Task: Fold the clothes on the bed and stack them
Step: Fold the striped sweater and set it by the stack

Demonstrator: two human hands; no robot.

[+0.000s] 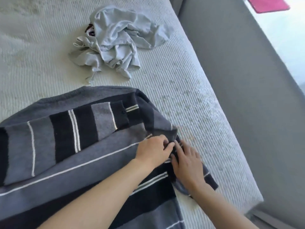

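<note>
We're working on the bed (189, 90), pale ribbed cover, w/ a grey padded frame (239, 80) along its right side. Biggest item is the striped sweater (82, 176), grey/black w/ thin white lines, spread flat at the near edge; one sleeve (69, 136) is already laid across the body, so the fold is started but not finished. Next, the light grey garment (118, 42) lies crumpled further up the bed, well apart from the sweater, not yet folded. No stack visible yet. So by our read: early in the task, approx. one piece partway, at least one more to go, stacking not begun.

Our left hand (155, 149) has fingers curled, pinching the sweater's fabric near its right edge. Our right hand (188, 164) lies just beside it, fingers straight, pressing flat on the other sleeve (209, 177) at that edge. A pink item (269, 4) shows off the bed, top right; can't tell what it is.
</note>
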